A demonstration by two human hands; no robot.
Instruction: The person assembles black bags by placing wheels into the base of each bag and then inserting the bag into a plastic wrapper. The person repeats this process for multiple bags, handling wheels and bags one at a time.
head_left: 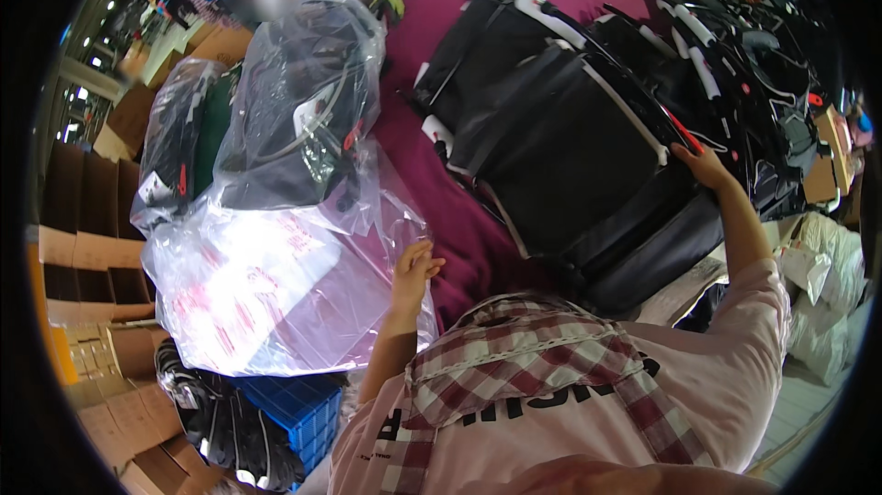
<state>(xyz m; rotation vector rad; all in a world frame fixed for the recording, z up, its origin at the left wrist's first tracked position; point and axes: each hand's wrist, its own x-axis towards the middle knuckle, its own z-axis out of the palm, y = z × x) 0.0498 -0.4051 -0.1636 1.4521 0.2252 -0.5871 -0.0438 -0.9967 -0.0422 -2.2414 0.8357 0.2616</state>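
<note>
- My right hand (703,166) is resting at the right-hand edge of a big black fabric piece (560,151), just beside a red strip (682,130) — the fingers are bending over that edge, but I can't tell from here whether they're gripping it or only touching.
- The black fabric piece is lying in front of me on the maroon-covered counter (397,123), pale trim running along its edges.
- My left hand (418,264) is hanging loosely open and holding nothing, its fingers slightly curled near the right edge of a clear plastic sheet (358,298).
- That sheet is shining under the light, with red print showing on its left part.
- Beyond it, a plastic-wrapped black item (299,109) is sitting — a co-worker's yellow-green glove (390,1) is showing just past its upper right.
- More black items (749,82) are piling up at the far right.
- Below the sheet, a blue crate (299,412) is standing.
</note>
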